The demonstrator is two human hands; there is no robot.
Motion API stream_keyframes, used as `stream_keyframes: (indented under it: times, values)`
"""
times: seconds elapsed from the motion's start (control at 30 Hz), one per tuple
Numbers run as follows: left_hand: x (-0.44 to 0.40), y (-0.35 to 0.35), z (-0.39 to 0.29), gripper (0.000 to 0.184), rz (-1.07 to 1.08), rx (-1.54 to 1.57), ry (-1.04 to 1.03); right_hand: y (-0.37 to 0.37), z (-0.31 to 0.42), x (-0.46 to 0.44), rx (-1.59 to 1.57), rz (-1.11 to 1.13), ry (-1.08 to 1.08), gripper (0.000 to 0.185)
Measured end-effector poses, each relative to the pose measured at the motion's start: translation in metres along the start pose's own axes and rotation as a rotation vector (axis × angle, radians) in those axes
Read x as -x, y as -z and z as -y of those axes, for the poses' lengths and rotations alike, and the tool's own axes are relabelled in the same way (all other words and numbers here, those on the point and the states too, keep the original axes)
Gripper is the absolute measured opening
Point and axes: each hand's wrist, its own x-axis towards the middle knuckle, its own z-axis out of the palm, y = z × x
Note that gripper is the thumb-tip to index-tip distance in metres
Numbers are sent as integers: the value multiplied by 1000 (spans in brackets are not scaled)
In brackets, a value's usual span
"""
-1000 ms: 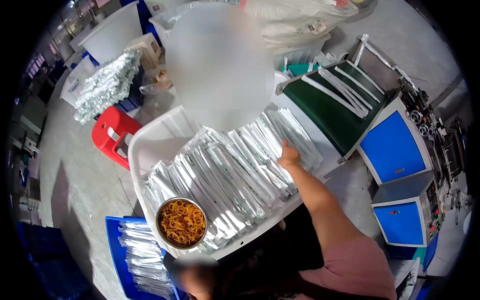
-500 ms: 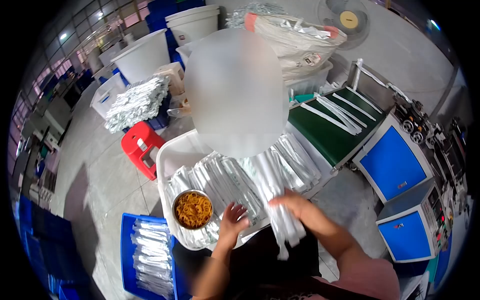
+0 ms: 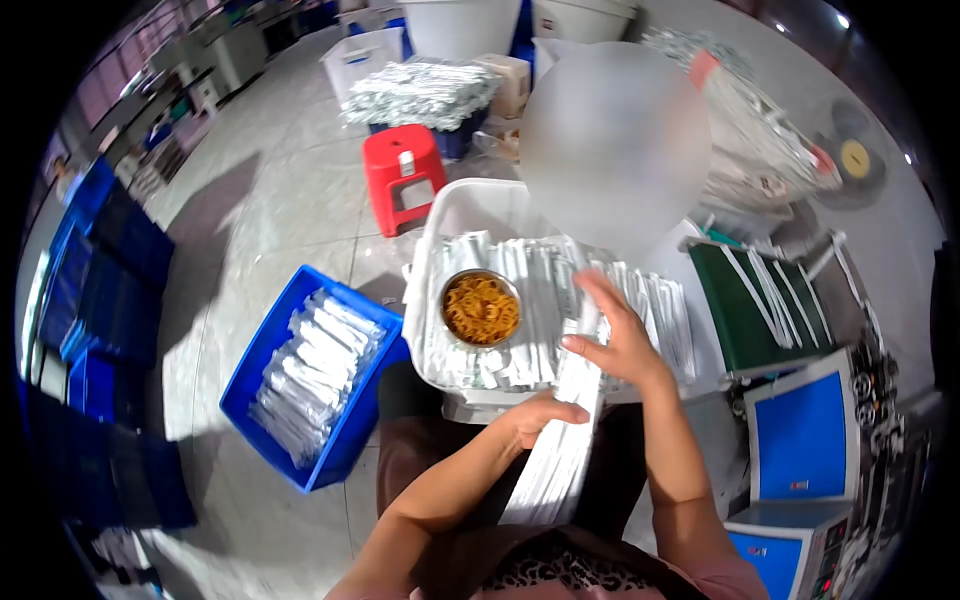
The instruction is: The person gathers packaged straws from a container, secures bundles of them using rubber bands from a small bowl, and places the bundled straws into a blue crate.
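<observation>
A bundle of long, thin silvery-white packets (image 3: 555, 465) slants up from my lap towards the tub. My left hand (image 3: 540, 418) is closed round its middle, thumb across the front. At the bundle's upper end is my right hand (image 3: 625, 340), thumb and fingers stretched apart; whether it touches the packets I cannot tell. Beyond both hands a white tub (image 3: 432, 255) holds many similar packets (image 3: 525, 275) lying side by side. A round metal bowl (image 3: 447, 330) full of yellow-brown rubber bands (image 3: 482, 308) rests on the packets at the tub's left.
Left of my knees stands a blue crate (image 3: 340, 478) with silvery bundles. A red stool (image 3: 400, 150) is behind the tub. To the right, a green conveyor belt (image 3: 725, 300) carries several strips, beside blue-panelled machines (image 3: 800, 435). A blurred patch covers the area past the tub.
My left hand has moved from the tub's edge onto the bundle and closed round it. My right hand has let go and opened at its upper end. The view has turned left.
</observation>
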Motion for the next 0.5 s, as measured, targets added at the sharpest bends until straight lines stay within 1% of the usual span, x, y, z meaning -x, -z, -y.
stream_keyframes:
  times: [0.03,0.07,0.13,0.17,0.27,0.3,0.33,0.37,0.4,0.47,0.5]
  values:
    - [1,2,-2,52,95,26,36,-2,3,-6,-184,218,-114,50]
    - [8,3,-1,52,89,36,13,-4,7,-11,-359,436,-236,41]
    - [28,-6,-1,65,348,232,16,-26,21,5,-216,386,-94,24]
    - [36,-1,5,75,344,250,22,-33,28,10,-234,347,-72,19]
    - [52,-6,6,58,88,198,-44,-54,30,8,-350,335,-65,20]
    - [52,-2,9,47,10,185,-78,-60,28,4,-453,377,-123,25]
    - [56,1,4,44,-69,147,-82,-68,26,-2,-559,411,-189,31]
    - [60,6,2,43,-120,135,-110,-80,24,-10,-870,362,-202,41]
    - [63,12,-2,41,-169,114,-147,-85,28,-21,-877,263,-233,40]
    - [78,18,-16,45,-206,158,-248,-117,-2,-36,-705,64,-365,32]
    - [87,23,-21,45,-228,157,-295,-132,-20,-40,-234,35,-303,28]
